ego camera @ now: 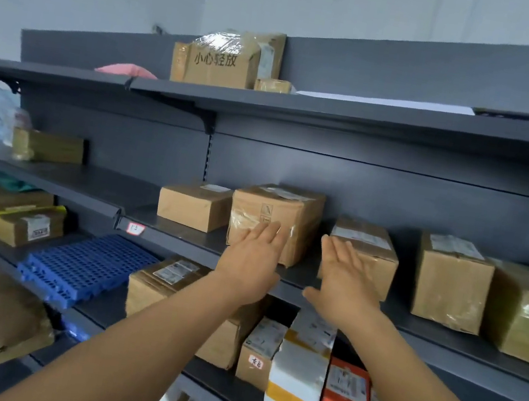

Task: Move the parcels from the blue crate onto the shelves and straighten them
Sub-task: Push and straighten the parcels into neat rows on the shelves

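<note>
Both hands, left hand (251, 260) and right hand (344, 279), reach flat-fingered and empty toward the middle shelf (180, 239), the left seemingly touching a taped parcel (274, 219). About 5 parcels stand there already (straightening looks underway); the blue crate isn't visible, so what remains is unclear.

Five brown cardboard parcels (275, 223) in a row on the grey metal middle shelf (180, 239). Flat blue plastic crate (86, 267) on the shelf below, left of them.

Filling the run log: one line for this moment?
stage: straightening | left hand: open, against tall box | right hand: open, at next box | middle shelf
</note>
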`<state>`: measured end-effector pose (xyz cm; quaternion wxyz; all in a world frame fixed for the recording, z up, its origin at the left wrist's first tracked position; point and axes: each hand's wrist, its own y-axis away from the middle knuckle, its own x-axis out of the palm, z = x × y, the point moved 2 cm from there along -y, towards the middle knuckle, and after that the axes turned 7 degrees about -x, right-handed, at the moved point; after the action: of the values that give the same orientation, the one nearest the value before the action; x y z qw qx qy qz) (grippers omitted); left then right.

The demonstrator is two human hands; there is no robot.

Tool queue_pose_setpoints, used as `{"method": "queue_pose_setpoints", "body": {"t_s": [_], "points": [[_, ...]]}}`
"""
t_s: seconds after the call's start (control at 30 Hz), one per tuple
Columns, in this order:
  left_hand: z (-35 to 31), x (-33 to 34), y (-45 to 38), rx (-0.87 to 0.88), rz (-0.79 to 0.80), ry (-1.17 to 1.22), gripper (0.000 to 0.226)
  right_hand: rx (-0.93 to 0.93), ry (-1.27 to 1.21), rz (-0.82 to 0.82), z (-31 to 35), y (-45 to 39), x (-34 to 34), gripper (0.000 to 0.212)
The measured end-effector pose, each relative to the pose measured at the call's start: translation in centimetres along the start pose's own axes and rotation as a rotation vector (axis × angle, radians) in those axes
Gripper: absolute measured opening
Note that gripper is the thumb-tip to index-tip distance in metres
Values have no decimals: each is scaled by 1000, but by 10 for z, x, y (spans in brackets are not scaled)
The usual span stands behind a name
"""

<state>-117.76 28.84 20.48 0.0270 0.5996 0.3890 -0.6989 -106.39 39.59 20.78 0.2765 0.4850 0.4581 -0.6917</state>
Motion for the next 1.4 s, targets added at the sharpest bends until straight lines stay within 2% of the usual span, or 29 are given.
{"method": "queue_pose_setpoints", "body": {"t_s": [0.17, 0.3, 0.5, 0.9, 1.2, 1.4], "points": [[2, 12, -59, -3, -7, -2, 85, 107, 137, -14, -39, -43, -1, 93], [2, 20, -95, 13, -25, 4, 77, 256, 201, 148, -64, -65, 3, 81], [9, 29, -121, -5, 41, -2, 76, 176, 215, 161, -60, -93, 20, 79], [52, 32, -132, -32, 47, -11, 82, 94, 225, 122, -19, -134, 46, 67], [80, 35, -133, -21, 40, -14, 83, 117, 235, 116, 10, -144, 50, 69], [75, 36, -125, 0, 27, 42, 76, 140, 125, 94, 5, -135, 42, 84]]}}
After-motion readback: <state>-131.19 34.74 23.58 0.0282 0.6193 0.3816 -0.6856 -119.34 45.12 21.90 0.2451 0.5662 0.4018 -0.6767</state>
